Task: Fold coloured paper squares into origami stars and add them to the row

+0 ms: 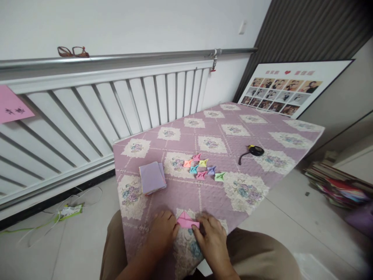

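In the lower centre of the frame, the left hand and right hand are pinching one pink paper by its ends. Farther, one stack is lying left of centre, seven figures are sitting mid-frame, one tape measure is resting right.

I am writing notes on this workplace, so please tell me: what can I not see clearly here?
All in the head view:
- Folded pink paper: parts under the left hand and right hand.
- Paper stack: most lower sheets, covered by the top one.
- Pink note: cut off by the left edge.
- Floor pile: too blurred to tell its items.
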Motion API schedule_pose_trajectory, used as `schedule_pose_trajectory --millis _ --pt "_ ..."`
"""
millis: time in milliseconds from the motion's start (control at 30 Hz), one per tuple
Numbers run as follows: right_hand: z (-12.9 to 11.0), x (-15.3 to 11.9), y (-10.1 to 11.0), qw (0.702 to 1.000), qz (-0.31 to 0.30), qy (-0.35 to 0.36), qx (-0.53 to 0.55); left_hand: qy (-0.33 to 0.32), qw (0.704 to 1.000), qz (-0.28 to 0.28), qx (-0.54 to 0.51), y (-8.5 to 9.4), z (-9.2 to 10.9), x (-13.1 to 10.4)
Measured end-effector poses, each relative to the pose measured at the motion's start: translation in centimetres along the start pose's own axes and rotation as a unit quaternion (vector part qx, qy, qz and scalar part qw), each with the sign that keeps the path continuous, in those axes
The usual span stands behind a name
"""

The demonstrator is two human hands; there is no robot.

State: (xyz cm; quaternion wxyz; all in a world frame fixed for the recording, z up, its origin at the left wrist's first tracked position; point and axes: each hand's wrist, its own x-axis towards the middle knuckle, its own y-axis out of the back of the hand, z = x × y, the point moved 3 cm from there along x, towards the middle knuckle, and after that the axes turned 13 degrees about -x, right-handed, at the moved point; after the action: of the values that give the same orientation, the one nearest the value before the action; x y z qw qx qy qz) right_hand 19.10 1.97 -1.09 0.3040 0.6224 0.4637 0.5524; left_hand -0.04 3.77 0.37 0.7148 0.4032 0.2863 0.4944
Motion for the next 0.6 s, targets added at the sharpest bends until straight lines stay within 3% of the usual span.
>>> schedule_pose_trajectory --millis 167,367,600 --pt "-0.3 0.1 0.0 0.999 -0.015 -0.01 -0.03 0.031 0.999 -0.014 0.0 0.1 0.4 1.0" --pt "-0.5 0.3 0.0 0.999 -0.025 -0.015 -0.033 -0.014 0.997 -0.056 -0.053 -0.2 0.5 1.6" --pt "-0.4 0.4 0.2 0.999 -0.01 -0.015 -0.036 0.0 0.993 -0.078 -0.085 0.2 0.3 2.5"
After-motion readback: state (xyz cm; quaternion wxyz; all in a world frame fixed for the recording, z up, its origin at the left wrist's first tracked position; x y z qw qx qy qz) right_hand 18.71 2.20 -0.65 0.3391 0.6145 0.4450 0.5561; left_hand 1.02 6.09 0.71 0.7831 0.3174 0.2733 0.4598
